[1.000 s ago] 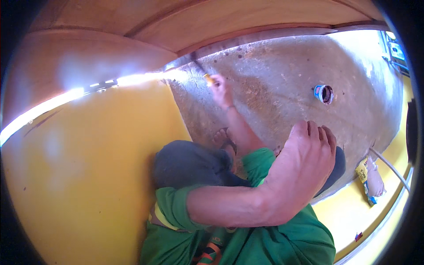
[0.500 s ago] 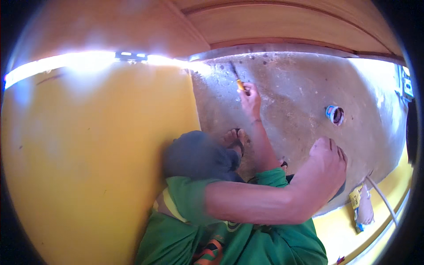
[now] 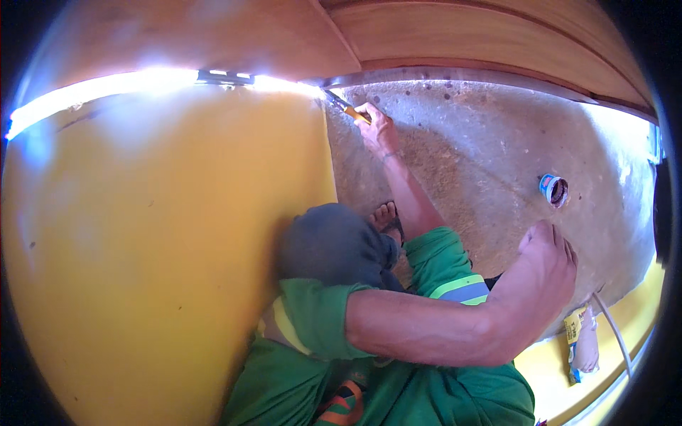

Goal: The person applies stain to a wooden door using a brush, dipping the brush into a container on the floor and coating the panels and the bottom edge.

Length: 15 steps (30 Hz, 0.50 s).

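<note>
A paintbrush (image 3: 354,113) with a yellow handle and dark head is gripped in my right hand (image 3: 378,133), at the end of my outstretched arm. Its tip points to the upper left, at the corner where the yellow wall (image 3: 177,213) meets the base of the brown wooden panel (image 3: 483,35). Whether the tip touches the surface is hard to make out. My left arm crosses in front of my body to the right, over my right arm. The fingers of my left hand (image 3: 550,248) are curled downward with their tips hidden, so anything inside is hidden too.
On the grey, dark-spotted floor (image 3: 483,156) a small open tin (image 3: 554,190) of dark paint lies tilted. At the lower right are a torn yellow and white packet (image 3: 582,341) and a thin pole (image 3: 612,326). Bright light comes through a gap above the yellow wall.
My right hand has brought the paintbrush up and leftward, from over the floor to the corner by the yellow wall. My left hand keeps its curled pose. The view has shifted slightly.
</note>
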{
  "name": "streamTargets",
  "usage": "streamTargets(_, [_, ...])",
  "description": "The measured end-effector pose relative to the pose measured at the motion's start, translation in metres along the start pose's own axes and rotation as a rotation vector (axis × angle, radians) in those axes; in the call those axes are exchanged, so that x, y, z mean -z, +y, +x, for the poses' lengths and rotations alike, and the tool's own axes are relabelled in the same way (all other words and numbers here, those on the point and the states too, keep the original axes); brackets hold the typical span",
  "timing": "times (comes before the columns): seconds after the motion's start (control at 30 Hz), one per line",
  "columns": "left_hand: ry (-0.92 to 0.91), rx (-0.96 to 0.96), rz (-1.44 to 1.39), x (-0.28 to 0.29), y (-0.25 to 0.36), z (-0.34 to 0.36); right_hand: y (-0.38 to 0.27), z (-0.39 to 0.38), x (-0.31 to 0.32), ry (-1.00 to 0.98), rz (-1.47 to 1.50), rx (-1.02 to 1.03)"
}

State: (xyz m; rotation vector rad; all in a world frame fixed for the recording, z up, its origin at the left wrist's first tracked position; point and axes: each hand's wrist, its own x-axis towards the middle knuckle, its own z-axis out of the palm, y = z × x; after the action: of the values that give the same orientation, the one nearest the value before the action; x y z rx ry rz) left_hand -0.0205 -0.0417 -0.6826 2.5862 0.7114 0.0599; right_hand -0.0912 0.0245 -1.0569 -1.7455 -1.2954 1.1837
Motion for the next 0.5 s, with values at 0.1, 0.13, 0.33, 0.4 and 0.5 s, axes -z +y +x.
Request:
streamTargets(0.1, [0.004, 0.008, 0.005, -0.001, -0.004, -0.001, 0.006, 0.005, -0.003, -0.001, -0.01, -0.021])
streamTargets(0.13, [0.0, 0.012, 0.009, -0.001, -0.004, 0.0, 0.008, 0.008, -0.003, 0.005, -0.006, -0.004])
streamTargets(0.33, [-0.009, 0.034, 0.042, -0.002, -0.005, 0.001, 0.026, 0.016, 0.005, 0.115, 0.133, 0.044])
streamTargets(0.4, [0.003, 0.014, 0.052, 0.0, -0.007, 0.001, 0.037, 0.005, 0.013, 0.217, 0.169, 0.02])
streamTargets(0.5, [0.013, -0.008, 0.043, 0.001, -0.007, 0.002, 0.045, -0.024, 0.02, 0.451, 0.161, 0.059])
